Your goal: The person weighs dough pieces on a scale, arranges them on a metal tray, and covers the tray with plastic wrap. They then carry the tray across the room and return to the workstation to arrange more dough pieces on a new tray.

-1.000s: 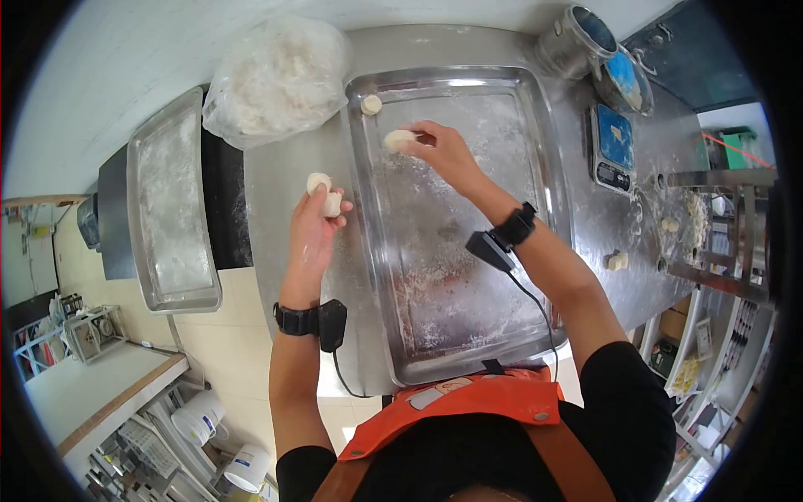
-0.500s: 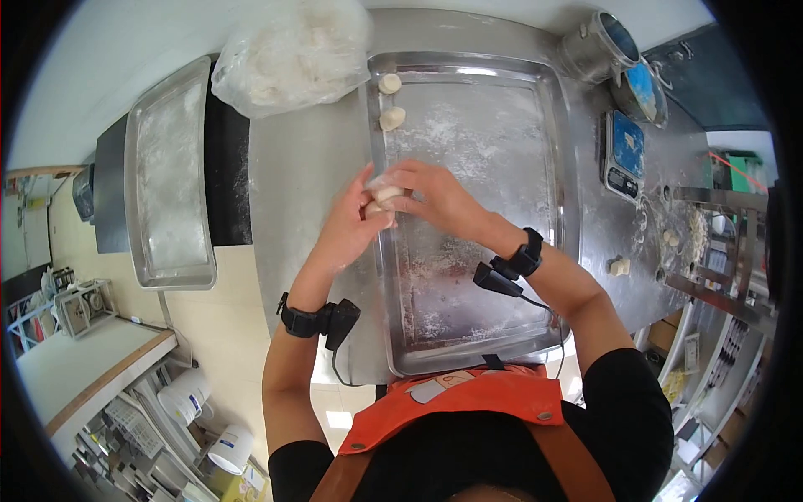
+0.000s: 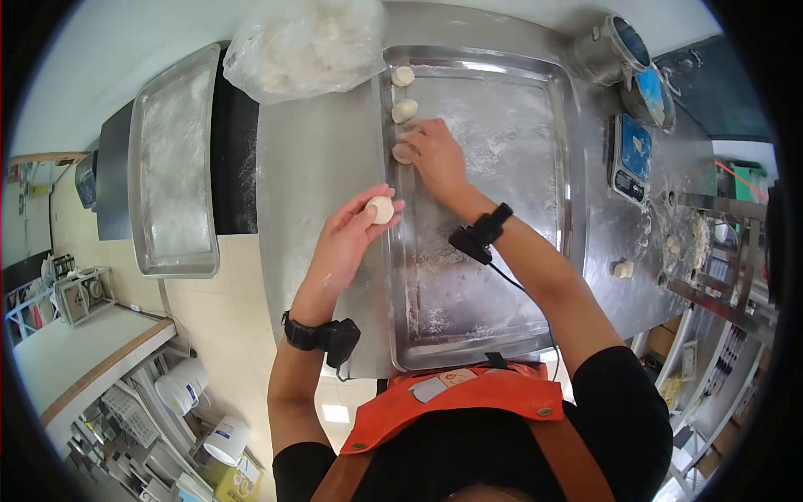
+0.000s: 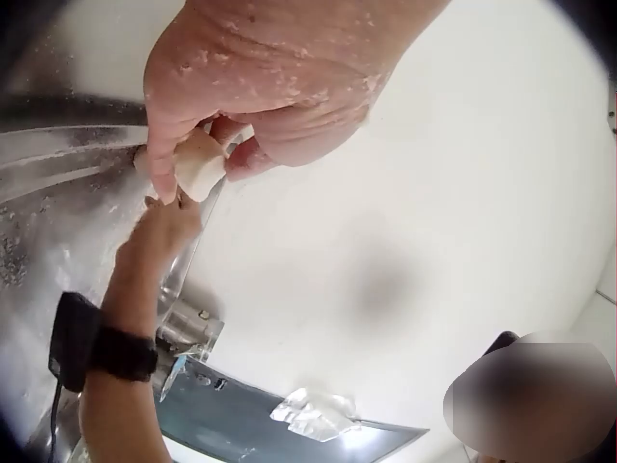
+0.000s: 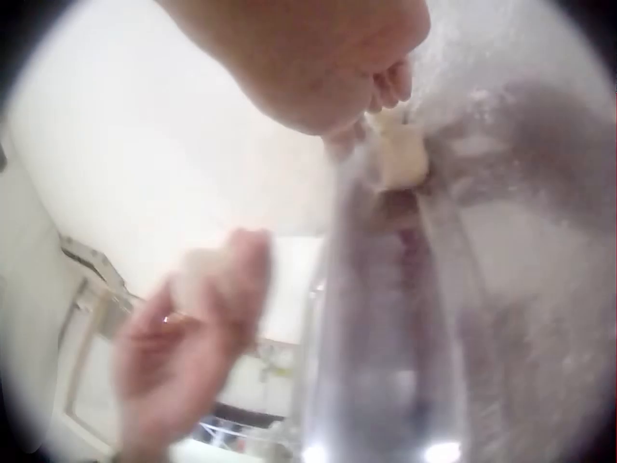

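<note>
My left hand (image 3: 345, 236) holds a pale round piece of dough (image 3: 381, 210) between thumb and fingers, over the left rim of a floured metal tray (image 3: 570, 184). The same dough piece (image 4: 201, 166) shows in the left wrist view. Inside the tray, along its left side, my right hand (image 3: 438, 159) has its thumb and fingers at another dough piece (image 3: 403, 153), low over the tray bottom. Two more dough pieces lie farther up that side: one at the corner (image 3: 402, 76) and one just below it (image 3: 405, 110). The right wrist view is blurred.
A clear plastic bag (image 3: 305, 46) of pale, floury contents stands beyond the tray at the left. A second floured tray (image 3: 174, 167) lies farther left. At right are a scale (image 3: 631, 159), a metal pot (image 3: 615, 46) and a small dough lump (image 3: 623, 268).
The right hand set one dough piece in the tray, took another from the left hand and carried it to the tray's left side. The left hand went from two pieces to one.
</note>
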The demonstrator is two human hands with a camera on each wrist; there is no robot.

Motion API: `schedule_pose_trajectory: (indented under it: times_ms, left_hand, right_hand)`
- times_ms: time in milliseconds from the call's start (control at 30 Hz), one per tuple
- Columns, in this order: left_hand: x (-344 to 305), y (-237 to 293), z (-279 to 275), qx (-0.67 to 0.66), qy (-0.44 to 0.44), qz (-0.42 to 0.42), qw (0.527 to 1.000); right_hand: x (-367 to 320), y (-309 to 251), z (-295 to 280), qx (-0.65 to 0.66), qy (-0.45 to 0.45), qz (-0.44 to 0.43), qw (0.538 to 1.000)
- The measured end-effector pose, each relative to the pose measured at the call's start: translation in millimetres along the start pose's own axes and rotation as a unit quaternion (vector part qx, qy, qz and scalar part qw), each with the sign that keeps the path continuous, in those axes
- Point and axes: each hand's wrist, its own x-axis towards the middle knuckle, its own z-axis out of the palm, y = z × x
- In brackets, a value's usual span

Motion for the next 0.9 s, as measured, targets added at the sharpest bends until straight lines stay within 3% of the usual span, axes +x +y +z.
schedule_pose_trajectory:
  times_ms: [33,133,300,367,433,500,600,733,800,900]
  left_hand:
    - [1.9,-1.9,-1.7,-0.015,-0.009,0.011,1.000]
    - [7.4,-22.4,-6.0,-0.083,-0.028,0.019,0.996]
    - [7.0,-34.2,10.6,-0.192,-0.012,-0.030,0.981]
    - [-1.6,-31.1,4.8,0.079,0.033,0.045,0.995]
    - [-7.4,-29.3,-8.3,0.306,0.079,0.103,0.943]
    - [-8.6,-37.1,-29.1,0.482,0.129,0.144,0.855]
    - [-13.0,-50.5,-25.9,0.600,0.148,0.116,0.778]
    - [-18.8,-57.4,-18.0,0.527,0.113,0.045,0.841]
    - [-14.2,-65.1,-21.7,0.511,0.097,0.059,0.852]
    - [-6.3,-82.1,-27.4,0.621,0.091,0.037,0.778]
  right_hand:
    - [2.9,-6.5,-7.4,0.007,0.017,0.003,1.000]
    - [-26.6,-43.8,-58.4,0.212,-0.142,0.080,0.964]
    - [-60.4,-53.7,-66.8,0.274,-0.118,0.094,0.950]
    - [-63.0,-45.7,-62.5,0.237,-0.110,0.106,0.959]
    - [-62.6,-40.1,-59.7,0.141,-0.110,0.098,0.979]
    - [-64.9,-23.9,-31.8,0.060,-0.112,0.055,0.990]
    - [-64.3,-22.4,-19.3,0.001,-0.096,-0.008,0.995]
    - [-33.4,-17.4,-46.7,-0.039,-0.078,-0.005,0.996]
    - [2.3,8.1,-34.5,-0.025,-0.041,0.085,0.995]
    - [48.9,24.0,-12.8,0.011,-0.035,0.086,0.996]
